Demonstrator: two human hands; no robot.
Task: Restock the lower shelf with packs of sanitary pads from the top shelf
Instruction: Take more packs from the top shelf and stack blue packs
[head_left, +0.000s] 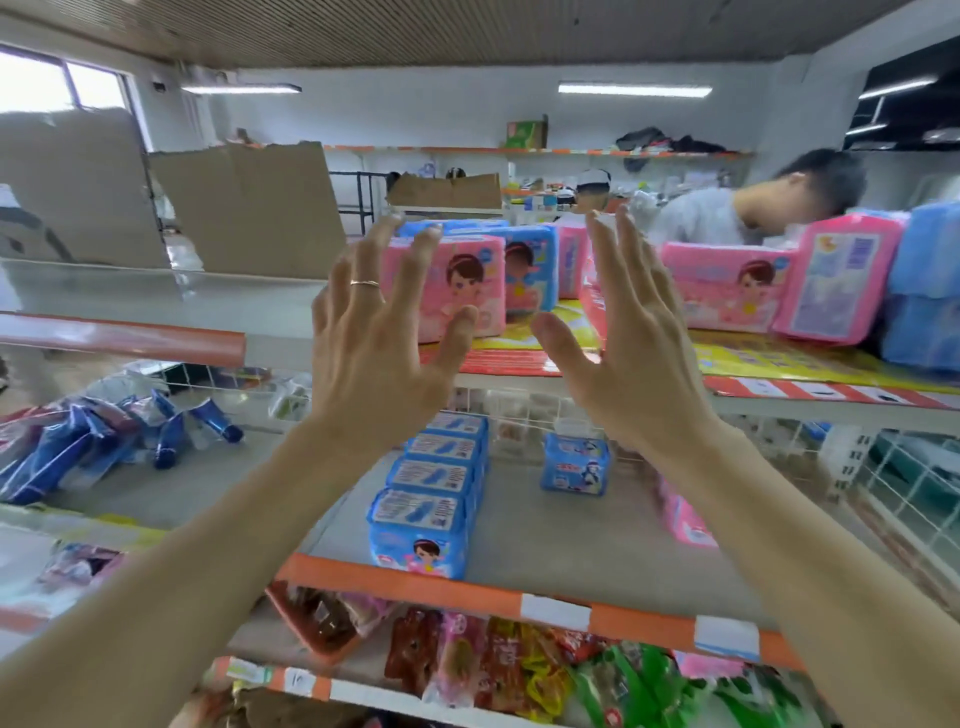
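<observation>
Behind spread fingers (423, 260), pink pack (467, 283) on top shelf (519, 366), untouched

top shelf (779, 410): packs (467, 286) on it | lower shelf (571, 551): row of packs (431, 499) left; single pack (575, 464) behind-right

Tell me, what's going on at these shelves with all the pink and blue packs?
A person is restocking. Both hands are raised, open and empty: the left hand and right hand reach toward a pink pack on the top shelf, but neither holds it yet. On the lower shelf, a row of blue packs already stands, with one more blue pack farther back. Another person bends behind the shelves.
</observation>
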